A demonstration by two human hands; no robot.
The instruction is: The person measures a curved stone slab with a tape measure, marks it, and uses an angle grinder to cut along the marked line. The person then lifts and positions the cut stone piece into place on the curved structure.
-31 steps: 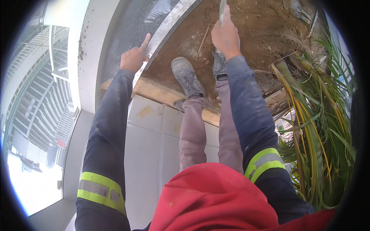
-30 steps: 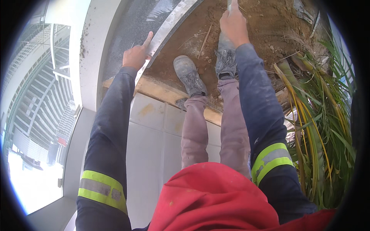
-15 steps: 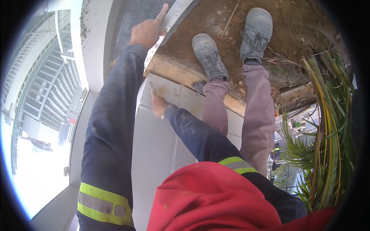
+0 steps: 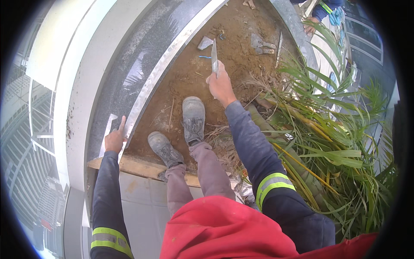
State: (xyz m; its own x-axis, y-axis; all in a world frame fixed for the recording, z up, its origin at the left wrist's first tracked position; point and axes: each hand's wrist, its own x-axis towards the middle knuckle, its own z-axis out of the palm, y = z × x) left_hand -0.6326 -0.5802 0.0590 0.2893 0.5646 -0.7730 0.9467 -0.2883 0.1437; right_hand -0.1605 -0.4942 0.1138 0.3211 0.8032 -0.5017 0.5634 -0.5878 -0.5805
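My left hand [image 4: 115, 139] grips the edge of the pale metal strip [image 4: 148, 88] beside dark speckled stone [image 4: 125, 69], index finger extended along it. My right hand [image 4: 221, 84] is closed on a long, flat silver blade [image 4: 214, 56], held upright in the picture above brown soil [image 4: 177, 77]. My two grey boots [image 4: 193, 114] stand on the soil, near a wooden board [image 4: 136, 166] that borders white tiles [image 4: 144, 194].
A curved white ledge [image 4: 84, 99] runs on the left. Palm fronds [image 4: 327, 164] crowd the right. Two scrapers [image 4: 263, 43] and a pale fragment [image 4: 205, 42] lie on the soil. A co-worker's hand [image 4: 309, 26] and sleeve show at top right, beside a curved stone border [image 4: 293, 34].
Half a second ago my right hand was low over the tiles; it has risen to the soil area with the blade. The view has shifted, showing the co-worker and more soil.
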